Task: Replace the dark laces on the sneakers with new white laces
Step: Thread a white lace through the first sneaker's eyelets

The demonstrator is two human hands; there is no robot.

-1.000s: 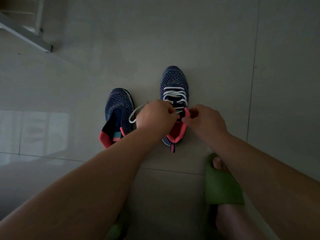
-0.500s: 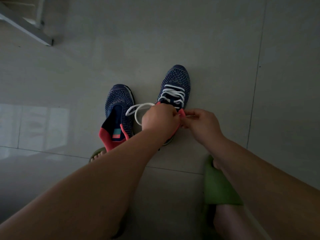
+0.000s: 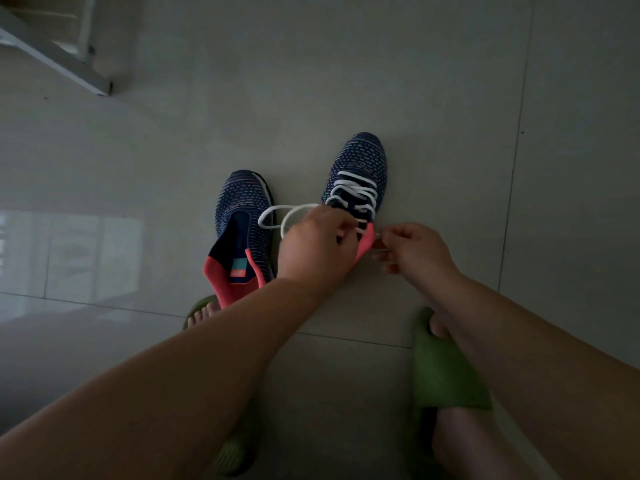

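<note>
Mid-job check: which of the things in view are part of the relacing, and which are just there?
Part of the job:
- right sneaker, with the white lace threaded through it
- left sneaker, no lace in it
- left hand, gripping the lace
- right hand, pinching the lace's other end

Just there:
- green slippers on the person's feet
- tiled floor
- white frame, top left

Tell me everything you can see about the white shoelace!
The white shoelace looks like a flat woven cord. It criss-crosses in several rows up the front of the right-hand sneaker, which stands on the tiled floor. One loose end curls out in a loop toward the other sneaker, which has no lace. The left hand grips the lace near the loop; the right hand pinches the other end by the pink collar.
</note>
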